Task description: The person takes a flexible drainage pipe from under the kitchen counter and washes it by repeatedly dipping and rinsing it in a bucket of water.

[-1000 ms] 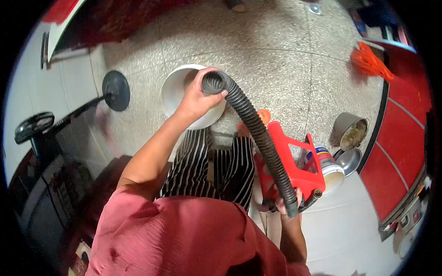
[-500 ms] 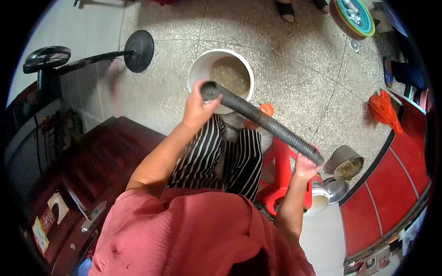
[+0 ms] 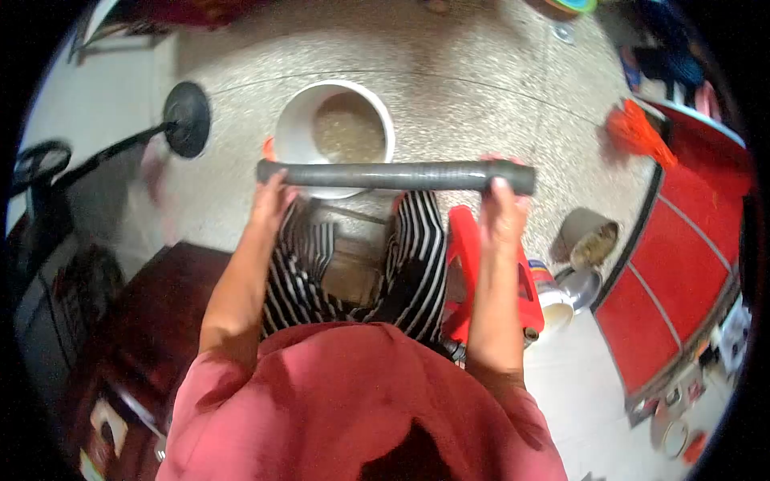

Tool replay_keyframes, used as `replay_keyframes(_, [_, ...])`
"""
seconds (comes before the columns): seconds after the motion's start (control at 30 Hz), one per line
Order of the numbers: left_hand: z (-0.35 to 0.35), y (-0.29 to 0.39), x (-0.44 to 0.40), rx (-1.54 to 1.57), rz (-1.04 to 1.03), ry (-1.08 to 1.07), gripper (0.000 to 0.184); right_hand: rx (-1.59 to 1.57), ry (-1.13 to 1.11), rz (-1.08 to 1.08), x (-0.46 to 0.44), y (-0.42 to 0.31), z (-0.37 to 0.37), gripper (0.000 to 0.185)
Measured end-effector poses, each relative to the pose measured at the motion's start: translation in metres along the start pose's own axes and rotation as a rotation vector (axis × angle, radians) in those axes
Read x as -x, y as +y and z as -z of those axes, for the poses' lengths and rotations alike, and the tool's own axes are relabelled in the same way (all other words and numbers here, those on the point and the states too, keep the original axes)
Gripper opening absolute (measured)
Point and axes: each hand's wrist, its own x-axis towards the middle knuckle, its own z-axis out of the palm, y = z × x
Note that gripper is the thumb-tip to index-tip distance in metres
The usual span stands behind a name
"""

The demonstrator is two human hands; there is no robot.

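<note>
A dark grey ribbed pipe (image 3: 393,175) lies level across the head view, held up in front of my knees. My left hand (image 3: 271,196) grips its left end, and my right hand (image 3: 505,210) is closed around it close to the right end. Just beyond the pipe stands a large white bucket (image 3: 286,128) with murky, brownish contents at its bottom. The pipe covers part of the bucket's near rim. Beside my right forearm is a red plastic stool (image 3: 469,240).
At right, a tilted pot (image 3: 579,228) with greenish-brown contents is beside a metal lid (image 3: 583,286) and a white tub (image 3: 555,313). An orange-red bag (image 3: 639,132) hangs near red cabinets (image 3: 682,264). A black fan base (image 3: 187,120) and dark wooden furniture (image 3: 184,276) are at left.
The pipe has swung from a slant to level: its left end came down and its right end went up. Both hands still hold it. The camera view has shifted.
</note>
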Motion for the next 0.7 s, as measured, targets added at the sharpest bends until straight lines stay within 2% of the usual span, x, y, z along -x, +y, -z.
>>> replay_keyframes(0.03, [0.009, 0.000, -0.018, -0.001, 0.039, -0.023, 0.036, 0.000, 0.001, -0.019, 0.003, 0.007, -0.002, 0.051])
replay_keyframes(0.1, [0.016, -0.003, -0.054, 0.165, 0.054, -0.136, 0.027, -0.031, -0.059, -0.008, 0.009, 0.018, -0.017, 0.051])
replay_keyframes(0.13, [0.015, -0.002, -0.066, 0.124, 0.095, -0.188, 0.025, -0.011, -0.083, 0.028, 0.009, 0.019, -0.021, 0.051])
replay_keyframes(0.17, [0.010, -0.007, -0.082, 0.094, 0.118, -0.133, 0.028, 0.020, -0.092, 0.100, 0.006, 0.021, -0.021, 0.049])
replay_keyframes(0.23, [-0.011, -0.008, -0.106, 0.109, 0.105, -0.266, 0.037, 0.083, -0.024, 0.195, 0.002, 0.013, -0.033, 0.044])
replay_keyframes(0.3, [-0.024, -0.004, -0.121, -0.011, 0.097, -0.475, 0.047, 0.200, 0.014, 0.270, 0.004, 0.012, -0.043, 0.047])
replay_keyframes(0.37, [-0.030, 0.001, -0.137, -0.270, 0.037, -0.459, 0.052, 0.315, 0.031, 0.342, 0.003, 0.027, -0.057, 0.048])
replay_keyframes(0.4, [-0.027, 0.000, -0.147, -0.400, 0.004, -0.450, 0.054, 0.372, 0.030, 0.376, 0.001, 0.041, -0.065, 0.048])
replay_keyframes(0.5, [-0.014, -0.017, -0.189, -0.535, -0.036, -0.447, 0.058, 0.565, 0.033, 0.473, -0.005, 0.095, -0.096, 0.048])
replay_keyframes(0.53, [-0.006, -0.022, -0.196, -0.581, -0.171, -0.551, 0.057, 0.642, -0.027, 0.523, -0.009, 0.117, -0.102, 0.050])
replay_keyframes(0.63, [0.005, -0.031, -0.198, -0.628, -0.255, -0.796, 0.053, 0.811, -0.183, 0.706, -0.031, 0.195, -0.107, 0.053])
replay_keyframes(0.7, [0.014, -0.045, -0.205, -0.761, -0.417, -0.884, 0.047, 1.016, -0.223, 0.735, -0.042, 0.238, -0.108, 0.054])
